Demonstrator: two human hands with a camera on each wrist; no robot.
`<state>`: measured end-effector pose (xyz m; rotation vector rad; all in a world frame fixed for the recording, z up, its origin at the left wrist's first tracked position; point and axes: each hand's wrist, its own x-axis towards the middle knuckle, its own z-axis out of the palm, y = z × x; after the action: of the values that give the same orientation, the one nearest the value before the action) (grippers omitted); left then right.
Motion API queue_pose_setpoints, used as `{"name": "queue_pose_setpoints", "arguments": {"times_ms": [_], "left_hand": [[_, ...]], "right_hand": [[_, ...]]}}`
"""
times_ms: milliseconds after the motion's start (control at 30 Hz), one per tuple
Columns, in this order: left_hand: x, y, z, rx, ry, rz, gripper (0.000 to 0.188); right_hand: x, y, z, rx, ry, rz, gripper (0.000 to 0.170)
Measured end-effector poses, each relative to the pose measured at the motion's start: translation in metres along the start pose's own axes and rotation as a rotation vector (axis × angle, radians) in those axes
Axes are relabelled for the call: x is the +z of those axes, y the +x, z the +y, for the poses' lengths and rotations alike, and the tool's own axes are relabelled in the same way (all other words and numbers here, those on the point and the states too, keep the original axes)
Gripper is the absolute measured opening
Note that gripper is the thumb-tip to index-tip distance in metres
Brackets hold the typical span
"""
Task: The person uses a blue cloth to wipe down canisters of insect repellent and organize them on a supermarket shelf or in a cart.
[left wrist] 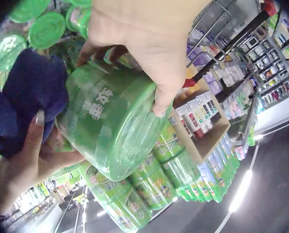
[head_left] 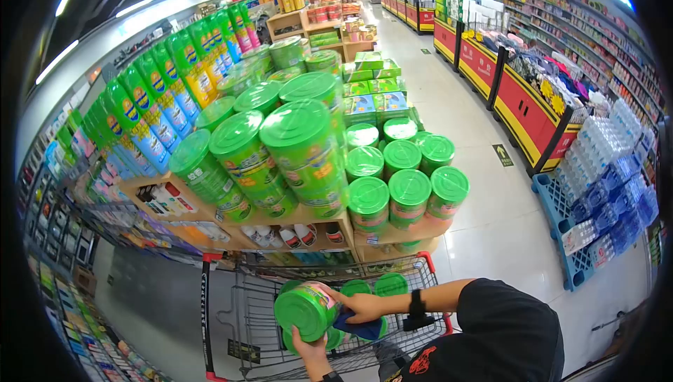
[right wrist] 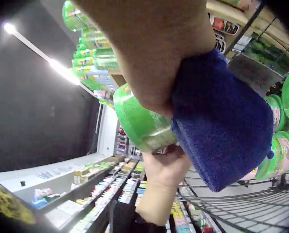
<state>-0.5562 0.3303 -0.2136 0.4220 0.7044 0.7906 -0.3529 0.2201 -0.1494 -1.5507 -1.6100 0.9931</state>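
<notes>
A green cylindrical tub with a green lid is tilted over the shopping cart in the head view. My left hand grips it, the thumb near its lidded end and the fingers along its side in the left wrist view. White characters show on the tub. My right hand meets the tub's other end and holds a dark blue cloth, pressed under the thumb in the left wrist view. The cloth hangs beside the tub and hides part of the right hand in the right wrist view.
More green tubs stand inside the wire cart. Beyond it, a wooden display holds stacked tubs and spray bottles. To the right, a blue pallet carries bottled water beside red and yellow bins.
</notes>
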Motion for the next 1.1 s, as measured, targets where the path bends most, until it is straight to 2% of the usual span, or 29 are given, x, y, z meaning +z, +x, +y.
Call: {"name": "queue_pose_setpoints", "arguments": {"times_ms": [67, 167, 200, 233, 300, 367, 400, 500, 533, 567, 600, 633, 767, 833, 900, 933, 1033, 1067, 1100], "left_hand": [[0.027, -0.033, -0.019, -0.029, 0.046, -0.066, 0.068], [0.073, -0.092, -0.055, -0.087, -0.057, -0.164, 0.073], [0.090, -0.111, -0.069, -0.073, -0.079, -0.190, 0.074], [0.107, -0.131, -0.084, -0.062, -0.100, -0.215, 0.076], [0.125, -0.161, -0.118, -0.110, -0.152, -0.292, 0.079], [0.136, -0.175, -0.150, -0.222, -0.208, -0.402, 0.080], [0.161, -0.190, -0.160, -0.270, -0.128, -0.345, 0.079], [0.207, -0.203, -0.202, -0.198, 0.033, -0.344, 0.073], [0.230, -0.213, -0.212, -0.227, 0.075, -0.386, 0.068], [0.254, -0.224, -0.221, -0.258, 0.116, -0.430, 0.064], [0.274, -0.233, -0.230, -0.265, 0.164, -0.430, 0.059], [0.282, -0.231, -0.242, -0.276, 0.189, -0.505, 0.060], [0.317, -0.218, -0.304, -0.403, 0.262, -0.757, 0.060], [0.327, -0.211, -0.331, -0.487, 0.280, -0.866, 0.060], [0.349, -0.212, -0.349, -0.554, 0.261, -0.902, 0.054], [0.364, -0.213, -0.359, -0.586, 0.247, -0.923, 0.051], [0.415, -0.234, -0.365, -0.765, 0.181, -0.936, 0.055], [0.431, -0.235, -0.368, -0.789, 0.158, -0.920, 0.058], [0.444, -0.232, -0.373, -0.813, 0.135, -0.898, 0.062]], "right_hand": [[-0.013, -0.050, -0.010, -0.055, 0.055, 0.076, 0.098], [-0.044, -0.131, -0.024, -0.113, 0.081, 0.132, 0.093], [-0.057, -0.160, -0.030, -0.086, 0.102, 0.150, 0.084], [-0.059, -0.186, -0.016, -0.154, 0.123, 0.242, 0.075], [-0.062, -0.234, 0.007, -0.152, 0.303, 0.495, 0.057], [-0.076, -0.278, 0.026, -0.006, 0.478, 0.590, 0.041], [-0.082, -0.298, 0.023, -0.128, 0.563, 0.671, 0.036], [-0.110, -0.360, -0.006, -0.136, 0.564, 0.685, 0.037], [-0.117, -0.376, -0.011, -0.164, 0.560, 0.720, 0.035], [-0.123, -0.395, -0.015, -0.092, 0.470, 0.770, 0.032], [-0.131, -0.412, -0.016, -0.036, 0.464, 0.854, 0.032], [-0.138, -0.428, -0.016, 0.024, 0.452, 0.944, 0.032], [-0.149, -0.490, -0.003, 0.049, 0.532, 1.237, 0.024], [-0.158, -0.514, 0.006, 0.101, 0.355, 1.455, 0.023], [-0.167, -0.537, -0.003, 0.097, 0.302, 1.564, 0.023], [-0.170, -0.543, -0.003, 0.102, 0.134, 1.640, 0.022], [-0.185, -0.564, -0.016, 0.236, -0.155, 1.493, 0.022], [-0.193, -0.567, -0.020, 0.188, -0.318, 1.463, 0.023], [-0.202, -0.568, -0.022, 0.153, -0.350, 1.447, 0.023]]}}
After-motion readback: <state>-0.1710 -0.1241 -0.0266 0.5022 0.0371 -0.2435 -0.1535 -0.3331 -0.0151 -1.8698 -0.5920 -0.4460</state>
